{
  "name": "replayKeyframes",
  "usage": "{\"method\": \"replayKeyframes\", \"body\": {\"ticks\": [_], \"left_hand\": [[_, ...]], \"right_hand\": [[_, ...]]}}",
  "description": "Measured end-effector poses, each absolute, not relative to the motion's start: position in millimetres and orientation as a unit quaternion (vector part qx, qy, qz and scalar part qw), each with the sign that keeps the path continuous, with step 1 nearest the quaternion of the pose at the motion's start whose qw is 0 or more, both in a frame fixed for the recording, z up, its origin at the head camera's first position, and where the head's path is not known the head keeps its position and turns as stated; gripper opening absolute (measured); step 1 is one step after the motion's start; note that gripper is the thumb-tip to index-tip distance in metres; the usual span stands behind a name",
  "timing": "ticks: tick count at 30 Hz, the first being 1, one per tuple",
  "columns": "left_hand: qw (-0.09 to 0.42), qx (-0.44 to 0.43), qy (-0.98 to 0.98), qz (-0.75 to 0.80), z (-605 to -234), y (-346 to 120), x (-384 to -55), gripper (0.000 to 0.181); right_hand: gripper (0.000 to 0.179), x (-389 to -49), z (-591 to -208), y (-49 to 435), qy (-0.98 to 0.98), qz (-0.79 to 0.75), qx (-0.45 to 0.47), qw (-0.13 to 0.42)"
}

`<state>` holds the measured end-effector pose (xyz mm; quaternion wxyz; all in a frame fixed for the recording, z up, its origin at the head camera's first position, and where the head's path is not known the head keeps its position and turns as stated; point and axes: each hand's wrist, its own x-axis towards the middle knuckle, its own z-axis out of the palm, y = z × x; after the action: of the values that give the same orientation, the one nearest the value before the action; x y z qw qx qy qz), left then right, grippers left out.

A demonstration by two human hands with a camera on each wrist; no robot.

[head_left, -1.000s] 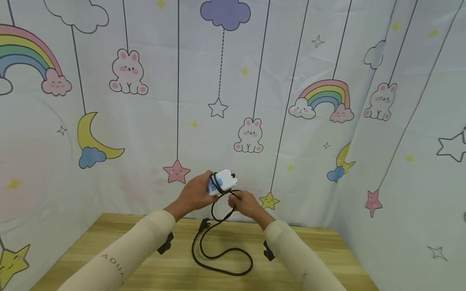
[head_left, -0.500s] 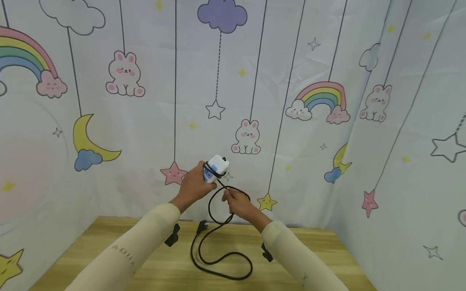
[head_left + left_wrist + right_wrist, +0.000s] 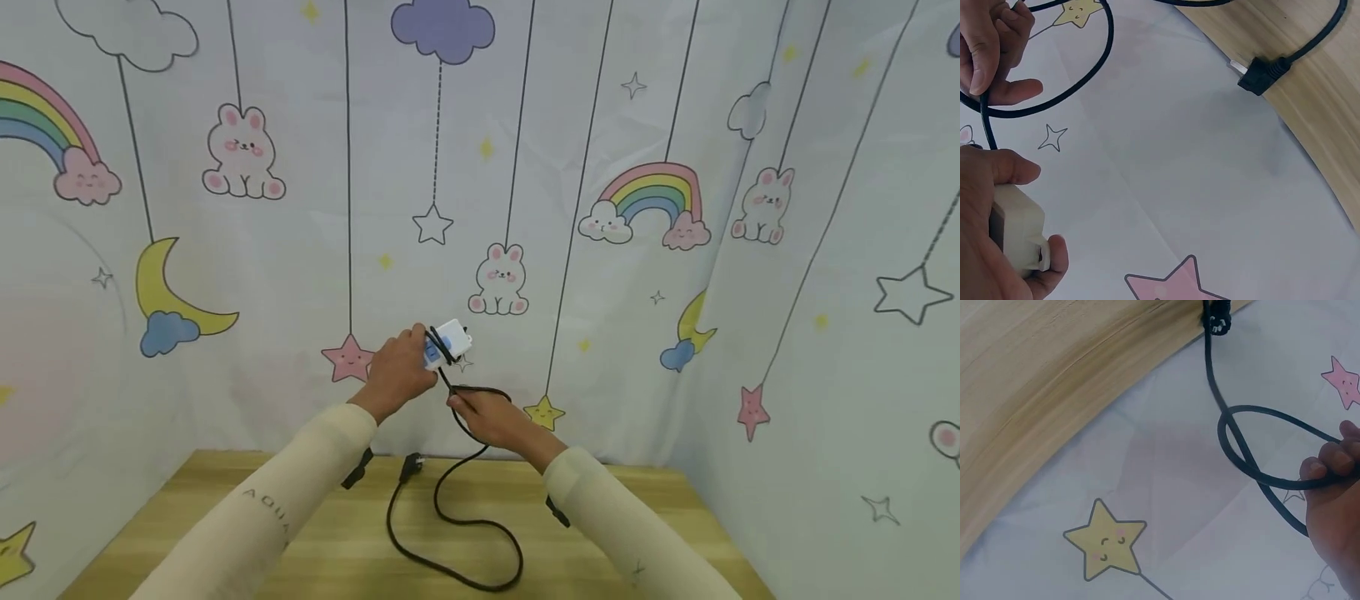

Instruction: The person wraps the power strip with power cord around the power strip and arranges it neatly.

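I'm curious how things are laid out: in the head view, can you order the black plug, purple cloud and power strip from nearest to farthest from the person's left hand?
1. Power strip: held in the left hand.
2. Black plug: below that hand, at the table's far edge.
3. Purple cloud: high on the printed backdrop.

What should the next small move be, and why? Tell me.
Probably ease open the loop in the black cord with the right hand: in the right wrist view the cord crosses itself beside that hand, so pulling it might make it snag. The left hand grips the white-and-blue block, which has cord wound round it, so it could steady that end.
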<state>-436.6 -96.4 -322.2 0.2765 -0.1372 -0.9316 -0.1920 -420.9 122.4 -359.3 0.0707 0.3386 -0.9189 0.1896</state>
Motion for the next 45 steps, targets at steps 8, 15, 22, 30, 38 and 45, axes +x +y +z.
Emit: {"method": "replayKeyframes", "body": {"ticks": [8,15,22,30,38,45], "left_hand": [[0.273,-0.143,-0.937,-0.163,-321,-97,-430,0.069],[0.261,-0.142,-0.932,-0.209,-327,-97,-424,0.076],[0.272,-0.142,-0.928,-0.213,-334,-97,-424,0.073],[0.265,-0.138,-0.931,-0.209,-340,-99,-423,0.071],[0.295,-0.148,-0.927,-0.179,-339,-102,-421,0.073],[0.289,-0.15,-0.929,-0.175,-339,-103,-422,0.076]], "right_hand": [[0.054,-421,-358,130,-0.909,0.249,0.328,0.064],[0.067,-420,-367,129,-0.868,0.421,0.261,0.013],[0.061,-423,-373,131,-0.752,0.628,0.159,-0.125],[0.036,-423,-383,141,-0.765,0.602,0.201,-0.105],[0.029,-422,-383,136,-0.843,0.465,0.27,0.03],[0.033,-422,-381,138,-0.875,0.392,0.276,0.069]]}}
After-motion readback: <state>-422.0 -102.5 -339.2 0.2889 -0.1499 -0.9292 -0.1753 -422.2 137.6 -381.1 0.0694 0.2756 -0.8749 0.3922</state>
